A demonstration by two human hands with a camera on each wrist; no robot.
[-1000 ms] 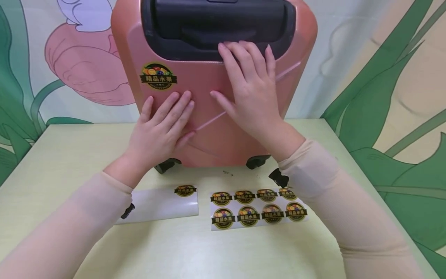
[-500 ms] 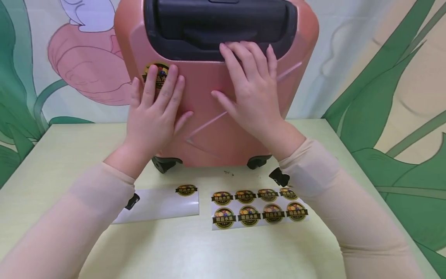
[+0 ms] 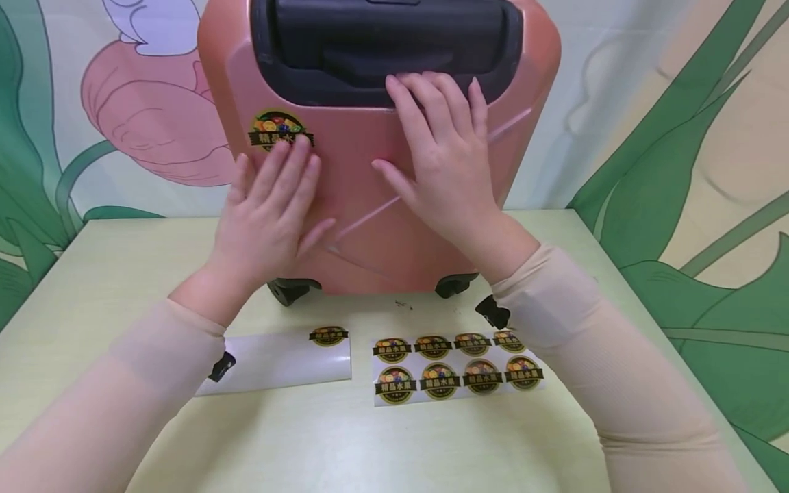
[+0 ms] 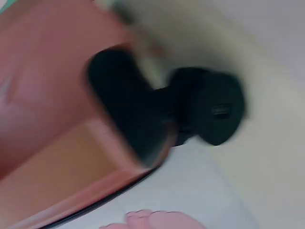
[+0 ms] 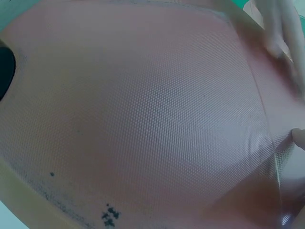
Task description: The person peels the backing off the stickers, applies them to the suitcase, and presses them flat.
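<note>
A pink suitcase (image 3: 364, 178) stands upright on the table, its black handle recess (image 3: 388, 48) at the top. A round fruit sticker (image 3: 271, 127) with a dark banner sits on its upper left. My left hand (image 3: 265, 205) has straight fingers, their tips over the sticker's lower edge. My right hand (image 3: 453, 154) rests on the case with fingers spread, fingertips at the recess's lower edge. In the left wrist view a black wheel (image 4: 214, 109) shows, blurred, without the hand. The right wrist view shows the textured shell (image 5: 157, 109), with a thumb tip and blurred fingers at the right.
A white backing sheet (image 3: 283, 363) with one sticker left at its upper right corner lies on the table (image 3: 320, 445). Right of it is a sheet of several fruit stickers (image 3: 456, 370), partly under the right sleeve. A painted wall (image 3: 160, 123) stands behind.
My left hand moved up from below the sticker until its fingers covered much of it, then slid back down to its lower part. The right hand stayed in place on the suitcase.
</note>
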